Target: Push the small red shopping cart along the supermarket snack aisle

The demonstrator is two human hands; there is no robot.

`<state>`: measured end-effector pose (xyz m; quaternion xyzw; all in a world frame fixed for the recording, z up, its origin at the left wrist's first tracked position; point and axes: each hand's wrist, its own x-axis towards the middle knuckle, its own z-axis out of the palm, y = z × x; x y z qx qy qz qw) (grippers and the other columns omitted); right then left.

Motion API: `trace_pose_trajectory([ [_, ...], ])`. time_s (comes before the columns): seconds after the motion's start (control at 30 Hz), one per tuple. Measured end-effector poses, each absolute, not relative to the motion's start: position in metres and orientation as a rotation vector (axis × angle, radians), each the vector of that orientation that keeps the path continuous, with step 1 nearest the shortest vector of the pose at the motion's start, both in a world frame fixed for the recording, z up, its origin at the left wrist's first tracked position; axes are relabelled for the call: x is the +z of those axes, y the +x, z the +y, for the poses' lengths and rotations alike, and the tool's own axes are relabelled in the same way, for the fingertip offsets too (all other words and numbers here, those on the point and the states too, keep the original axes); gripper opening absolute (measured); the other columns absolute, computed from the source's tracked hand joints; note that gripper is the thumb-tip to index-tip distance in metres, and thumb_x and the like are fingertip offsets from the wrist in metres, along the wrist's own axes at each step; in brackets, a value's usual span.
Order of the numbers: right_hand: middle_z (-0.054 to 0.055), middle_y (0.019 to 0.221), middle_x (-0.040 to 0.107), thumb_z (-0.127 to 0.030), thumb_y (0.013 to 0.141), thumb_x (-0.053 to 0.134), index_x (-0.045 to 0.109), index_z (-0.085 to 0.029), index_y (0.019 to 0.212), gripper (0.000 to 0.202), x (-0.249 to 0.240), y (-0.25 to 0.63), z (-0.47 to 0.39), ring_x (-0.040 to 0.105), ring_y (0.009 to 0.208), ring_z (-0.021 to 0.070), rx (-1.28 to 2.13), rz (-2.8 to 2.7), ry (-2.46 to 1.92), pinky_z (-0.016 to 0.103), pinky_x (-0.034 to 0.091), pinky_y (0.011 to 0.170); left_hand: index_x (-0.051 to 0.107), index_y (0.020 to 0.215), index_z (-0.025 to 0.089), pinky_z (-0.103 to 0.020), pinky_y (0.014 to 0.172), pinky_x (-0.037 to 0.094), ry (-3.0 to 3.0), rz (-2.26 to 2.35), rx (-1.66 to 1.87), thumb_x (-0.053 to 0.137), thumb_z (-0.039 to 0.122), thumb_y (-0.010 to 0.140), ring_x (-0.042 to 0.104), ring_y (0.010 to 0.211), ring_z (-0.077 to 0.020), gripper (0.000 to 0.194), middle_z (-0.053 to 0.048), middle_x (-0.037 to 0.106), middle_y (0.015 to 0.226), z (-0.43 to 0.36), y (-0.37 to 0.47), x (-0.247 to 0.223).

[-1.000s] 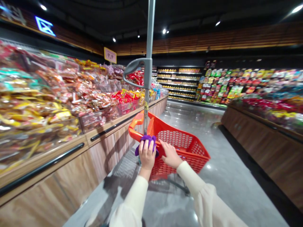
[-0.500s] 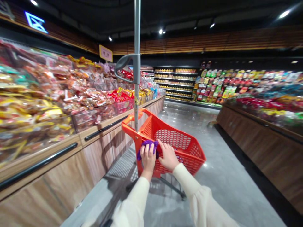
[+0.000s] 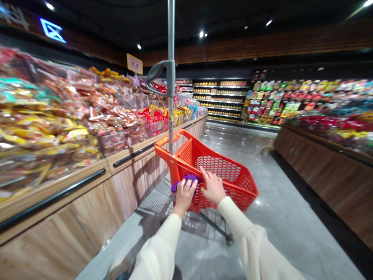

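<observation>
Item 1: polished grey floor (image 3: 285, 217), beneath the shopping cart.
Item 2: wood-panelled display counter (image 3: 96, 202), left of the cart, heaped with wrapped goods, mostly yellow, brown and red.
Item 3: a 2nd wood-panelled counter (image 3: 314, 169), right of the cart, its goods blurred.
Item 4: lit wall shelving (image 3: 220, 102), well beyond the cart, stocked in rows.
Item 5: red-orange plastic shopping cart (image 3: 201, 151), with perforated walls.
Item 6: grey metal pole (image 3: 171, 39), upright at the cart's handle end, fitted with 1 looped grey grip (image 3: 170, 79).
Item 7: yellow-bordered price sign (image 3: 134, 64), beyond the cart to the left, apparently reading 9.9.
Item 8: right hand (image 3: 214, 187), cream-sleeved, at the cart's near side. Its index finger lay extended at the upper rim, the others partly bent; whether they gripped the rim could not be told.
Item 9: left hand (image 3: 185, 196), cream-sleeved, left of the right hand along the same cart wall. Its bent, slightly parted fingers had hold of the cloth.
Item 10: purple cloth (image 3: 190, 177), crumpled, under the left fingers against the cart's near wall, below the rim.
</observation>
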<state>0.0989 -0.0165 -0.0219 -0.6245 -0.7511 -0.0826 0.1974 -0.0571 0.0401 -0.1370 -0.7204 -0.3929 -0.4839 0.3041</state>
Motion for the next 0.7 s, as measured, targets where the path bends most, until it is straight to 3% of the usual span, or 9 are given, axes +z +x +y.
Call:
trace_pose_trajectory([
  [0.1, 0.009, 0.141, 0.048, -0.021, 0.075, 0.057, 0.014, -0.030, 0.156, 0.091, -0.025, 0.107, -0.019, 0.044, 0.121, 0.0275, -0.267, -2.119, -1.717, 0.038, 0.032, 0.098, 0.063, 0.126, 0.032, -0.042, 0.100, 0.044, -1.911, -1.002, -1.232, 0.054, 0.016, 0.090, 0.054, 0.114, -0.0247, 0.040, -0.008, 0.064, 0.118, 0.045, -0.069, -0.131],
  [0.27, 0.011, 0.138, 0.049, -0.022, 0.074, 0.060, 0.017, -0.029, 0.155, 0.092, -0.033, 0.112, -0.024, 0.045, 0.117, 0.0285, -0.343, -2.073, -1.785, 0.040, 0.030, 0.100, 0.064, 0.124, 0.023, -0.043, 0.102, 0.044, -1.754, -1.110, -1.463, 0.056, 0.017, 0.089, 0.047, 0.123, -0.0277, 0.036, -0.013, 0.058, 0.127, 0.055, -0.076, -0.110],
  [0.57, 0.010, 0.130, 0.054, -0.025, 0.078, 0.058, 0.015, -0.030, 0.156, 0.089, -0.029, 0.111, -0.027, 0.047, 0.112, 0.0272, -0.321, -2.105, -1.791, 0.037, 0.031, 0.095, 0.065, 0.121, 0.028, -0.043, 0.097, 0.047, -1.905, -1.066, -1.327, 0.056, 0.016, 0.088, 0.052, 0.111, -0.0260, 0.037, -0.010, 0.061, 0.118, 0.053, -0.078, -0.144],
  [0.7, 0.010, 0.134, 0.051, -0.026, 0.077, 0.059, 0.015, -0.032, 0.155, 0.090, -0.034, 0.116, -0.030, 0.046, 0.115, 0.0286, -0.345, -2.071, -1.820, 0.040, 0.029, 0.097, 0.062, 0.124, 0.021, -0.046, 0.100, 0.046, -1.804, -1.149, -1.538, 0.052, 0.016, 0.090, 0.049, 0.117, -0.0268, 0.036, -0.013, 0.057, 0.124, 0.057, -0.076, -0.123],
])
